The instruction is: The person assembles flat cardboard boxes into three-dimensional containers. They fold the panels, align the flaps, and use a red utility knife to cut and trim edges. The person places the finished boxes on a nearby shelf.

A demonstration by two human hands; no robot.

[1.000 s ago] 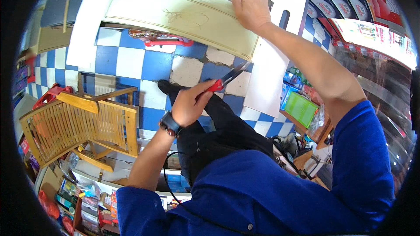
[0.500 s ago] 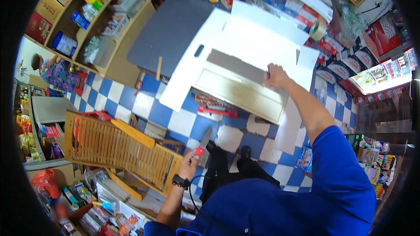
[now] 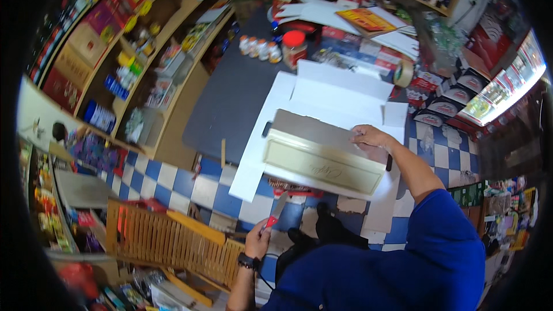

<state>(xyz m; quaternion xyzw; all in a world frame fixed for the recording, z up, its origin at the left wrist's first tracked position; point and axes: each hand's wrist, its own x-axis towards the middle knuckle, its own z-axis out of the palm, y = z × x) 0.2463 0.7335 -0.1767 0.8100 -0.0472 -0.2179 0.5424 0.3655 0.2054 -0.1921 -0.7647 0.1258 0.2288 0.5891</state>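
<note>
My left hand [image 3: 257, 242] is closed round the red handle of a knife [image 3: 280, 207], its blade pointing up and away from me. To its right, at the near edge of the table, lies a cardboard piece with a cream panel [image 3: 322, 164] and a grey-brown flap [image 3: 314, 128]. My right hand [image 3: 373, 137] pinches the right part of that flap, fingers bent over it. Underneath spreads a large white opened-out cardboard sheet [image 3: 345, 92], with a dark slot near its left side. Knife and cardboard are apart.
On the dark table [image 3: 222, 98] stand a red-lidded jar [image 3: 294, 52] and several small white bottles [image 3: 259, 47]. A tape roll [image 3: 403, 73] sits beside cartons at the right. A slatted wooden chair [image 3: 167, 236] is at my left. Another person [image 3: 92, 147] is at far left.
The cream panel has tipped up and now faces me more, with my right hand still on its flap. The knife has come up nearer the cardboard. The view has shifted too.
</note>
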